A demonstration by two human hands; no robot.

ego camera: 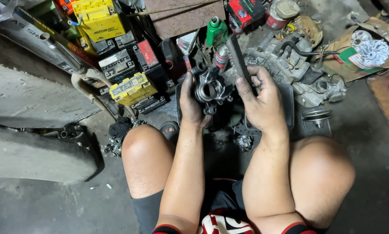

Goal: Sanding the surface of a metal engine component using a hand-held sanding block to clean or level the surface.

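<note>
**Greasy metal part and flat tool held side by side over the tray**

Blackened fingers (190, 93) of the left hand (191, 108) curl around the left side of a grey metal carburettor (209, 89), thumb and fingertips closed on its body, its round bore facing the camera. Just to its right, the right hand (261, 106) pinches a dark flat tool (239, 60) between thumb and forefinger; the tool's long axis runs up and slightly left, away from the person, its lower end hidden in the grip. Carburettor and tool sit nearly touching, both hands about equally near. Beneath them lies a dark tray (289, 104) on the floor (367, 164). Farther out stand a green bottle (216, 30), a spray can (221, 56) and yellow batteries (131, 89).
</note>
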